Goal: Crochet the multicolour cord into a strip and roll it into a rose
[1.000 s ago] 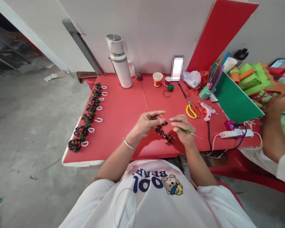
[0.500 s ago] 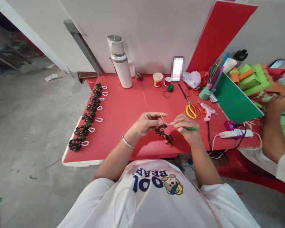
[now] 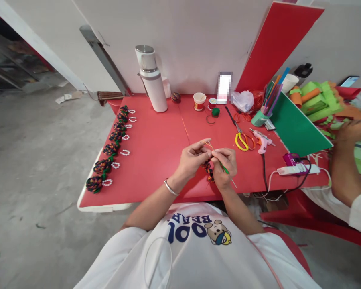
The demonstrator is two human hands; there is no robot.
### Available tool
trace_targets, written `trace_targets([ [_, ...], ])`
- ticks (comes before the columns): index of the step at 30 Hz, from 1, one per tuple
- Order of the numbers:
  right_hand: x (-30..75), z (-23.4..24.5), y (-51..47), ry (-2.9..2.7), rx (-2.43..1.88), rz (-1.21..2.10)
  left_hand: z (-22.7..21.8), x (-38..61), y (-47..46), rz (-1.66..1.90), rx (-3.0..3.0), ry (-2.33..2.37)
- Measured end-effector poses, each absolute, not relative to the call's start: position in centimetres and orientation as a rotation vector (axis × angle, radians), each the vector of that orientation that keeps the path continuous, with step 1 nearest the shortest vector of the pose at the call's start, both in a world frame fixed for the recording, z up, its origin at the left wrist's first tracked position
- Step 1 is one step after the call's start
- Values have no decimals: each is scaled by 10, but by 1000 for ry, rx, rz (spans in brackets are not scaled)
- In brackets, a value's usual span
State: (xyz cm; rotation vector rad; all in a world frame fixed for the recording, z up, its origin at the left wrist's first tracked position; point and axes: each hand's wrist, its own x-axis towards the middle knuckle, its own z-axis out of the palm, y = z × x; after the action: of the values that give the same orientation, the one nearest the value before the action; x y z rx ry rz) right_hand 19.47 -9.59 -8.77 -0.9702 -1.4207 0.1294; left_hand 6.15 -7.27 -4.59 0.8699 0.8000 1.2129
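Holds a curled, multicoloured crochet strip (image 3: 209,172) between the two hands, near the front edge of the bench (image 3: 156,168). Pinches its upper end in the left hand (image 3: 191,159), and a green-handled crochet hook (image 3: 225,169) between thumb and fingers of the right hand (image 3: 225,163). Apparently amounts to forming a stitch; probably calls for steady tension on the orange yarn (image 3: 209,145) and a clean draw-through. Cannot tell the yarn's exact seat on the hook tip. Shows, farther back, a variegated yarn ball (image 3: 176,97).
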Motion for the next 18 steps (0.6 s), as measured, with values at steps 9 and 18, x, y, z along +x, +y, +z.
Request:
trace_targets([
  [9,230,-77,-83,-1648,-758,424,-32,31,-60,916,803,765],
  [18,251,-68,-79,-1793,-689,463,-33,25,-56,881,862,733],
])
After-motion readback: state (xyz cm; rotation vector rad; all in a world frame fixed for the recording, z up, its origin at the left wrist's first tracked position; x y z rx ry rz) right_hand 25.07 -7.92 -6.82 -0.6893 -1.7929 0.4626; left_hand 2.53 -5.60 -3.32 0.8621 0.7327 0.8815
